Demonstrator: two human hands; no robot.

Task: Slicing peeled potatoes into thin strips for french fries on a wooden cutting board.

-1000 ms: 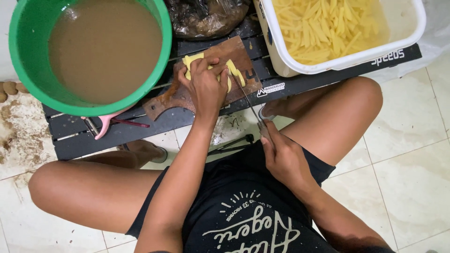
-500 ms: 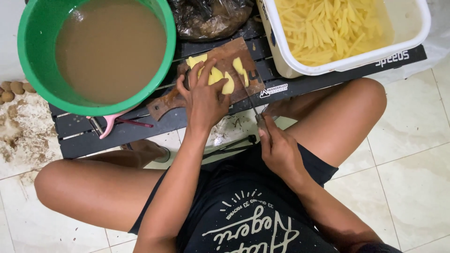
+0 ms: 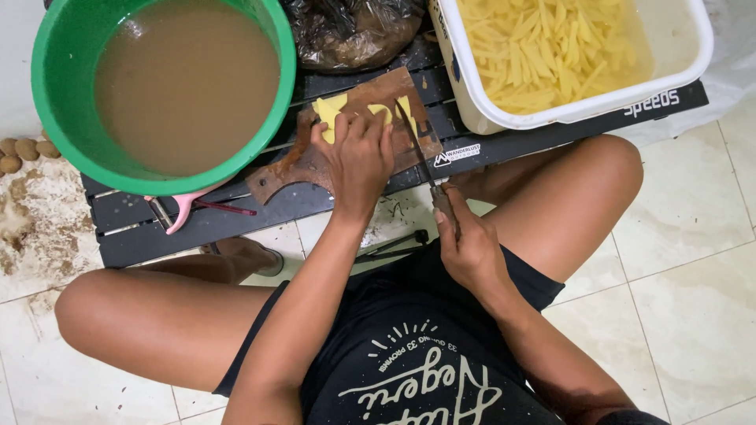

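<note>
low black slatted table (image 3: 197, 228): our left hand (image 3: 358, 161) pins potato slices (image 3: 335, 110) on wooden cutting board (image 3: 315, 161); right hand (image 3: 465, 248) grips knife (image 3: 421, 161). white tub (image 3: 504, 110) of sticks part-filled, slices uncut.

basin (image 3: 47, 94): bright green rim and wall, murky brown water inside
tub (image 3: 472, 102): white plastic, dark lettering on the side
potato sticks (image 3: 551, 47): pale yellow, in cloudy yellowish water
potato slices (image 3: 331, 110): pale yellow
cutting board (image 3: 283, 169): reddish-brown wood, worn darker patches
knife (image 3: 417, 149): dull grey blade, dark brown handle
worktop (image 3: 197, 228): black slats, small white logo patch
peeler (image 3: 177, 212): pink handle
bag (image 3: 346, 27): glossy dark brown-black plastic
small potatoes (image 3: 27, 149): tan, earthy
floor (image 3: 693, 252): cream tiles, faint veining, grey grout; brown dirt smears at left
shirt (image 3: 409, 370): black, white script print
shorts (image 3: 535, 287): black
</note>
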